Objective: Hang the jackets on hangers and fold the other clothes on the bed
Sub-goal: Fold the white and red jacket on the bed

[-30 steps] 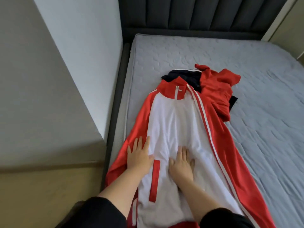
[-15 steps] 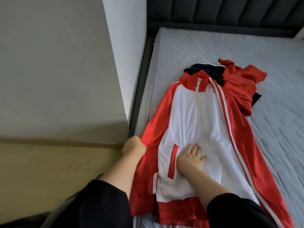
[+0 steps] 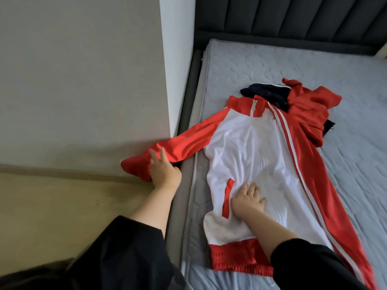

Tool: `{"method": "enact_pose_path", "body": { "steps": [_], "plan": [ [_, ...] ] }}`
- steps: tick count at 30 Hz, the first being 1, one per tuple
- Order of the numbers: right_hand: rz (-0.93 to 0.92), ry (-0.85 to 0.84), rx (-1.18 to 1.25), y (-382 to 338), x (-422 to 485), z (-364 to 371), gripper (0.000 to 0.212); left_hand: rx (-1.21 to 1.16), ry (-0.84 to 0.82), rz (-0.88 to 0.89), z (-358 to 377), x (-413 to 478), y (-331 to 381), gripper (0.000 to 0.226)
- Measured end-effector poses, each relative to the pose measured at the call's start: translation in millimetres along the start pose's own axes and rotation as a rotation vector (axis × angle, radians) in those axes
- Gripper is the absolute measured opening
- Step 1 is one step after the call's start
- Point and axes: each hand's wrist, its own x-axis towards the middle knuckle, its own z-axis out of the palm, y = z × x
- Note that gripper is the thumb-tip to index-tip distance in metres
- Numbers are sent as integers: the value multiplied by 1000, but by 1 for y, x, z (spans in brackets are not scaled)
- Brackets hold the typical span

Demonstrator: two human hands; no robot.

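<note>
A red and white jacket [image 3: 251, 155] lies spread front-up along the near left part of the bed [image 3: 326, 65], its red collar toward the dark padded headboard [image 3: 293, 19] and its red hem band at the near end. The right grip [image 3: 247, 200], a bare hand, is released and flat: its fingers are spread straight and press on the white front panel just beside the red pocket strip [image 3: 227, 198]. The left grip [image 3: 165, 173] holds the jacket's red sleeve [image 3: 186, 143] near the cuff, with two fingers lying over the cloth and the fabric bunched against the palm; how the thumb sits underneath is hidden. That sleeve stretches sideways off the mattress, across the grey bed frame [image 3: 180, 208] and out above the pale floor [image 3: 62, 208], close to the corner of the grey wall [image 3: 83, 80]. The jacket's other sleeve, red with white stripes, runs straight down the right side of the body on the mattress. Beyond the collar, touching it, sits a crumpled heap of other clothes: a dark navy garment [image 3: 266, 93] partly under a rumpled red garment [image 3: 310, 105]. Both forearms come out of black sleeves [image 3: 125, 248] at the bottom of the view.
</note>
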Motion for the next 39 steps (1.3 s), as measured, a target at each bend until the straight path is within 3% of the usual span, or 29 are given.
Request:
{"method": "enact_pose_path", "body": {
  "steps": [4, 6, 11, 15, 19, 21, 24, 27, 31, 34, 36, 38, 39],
  "plan": [
    [-25, -34, 18, 4, 5, 4, 63, 125, -286, 218, 34, -26, 10, 61],
    [-41, -43, -2, 5, 8, 8, 64, 113, -294, 344, 48, -35, 21, 52],
    [-7, -60, -29, 2, 16, 22, 65, 145, -177, 370, 85, -41, 36, 40],
    [29, -97, -67, -5, 26, 19, 71, 108, -158, 268, 103, -53, 31, 43],
    [-12, -130, -85, -5, 20, 12, 84, 15, -206, 173, 105, -88, 42, 60],
    [-62, -97, -60, 1, 17, 1, 81, -64, -239, 186, 104, -99, 42, 67],
    [-149, -78, 72, 24, 2, -16, 70, -158, -421, 197, 82, -114, 47, 72],
    [-200, -119, 160, 47, -18, -20, 71, -65, -545, 112, 60, -127, 53, 78],
    [-232, -93, 276, 71, -59, -3, 66, -115, -615, -126, 56, -136, 40, 63],
    [-267, 4, 365, 91, -93, 16, 60, -87, -587, -151, 47, -145, 30, 74],
    [-332, 76, 342, 104, -112, 31, 58, 189, -481, 8, 34, -154, 27, 83],
    [-389, 152, 336, 117, -129, 39, 59, 445, -346, 425, 23, -163, 30, 70],
    [-420, 195, 333, 123, -136, 40, 61, 438, -340, 633, 22, -169, 34, 56]
  ]
}}
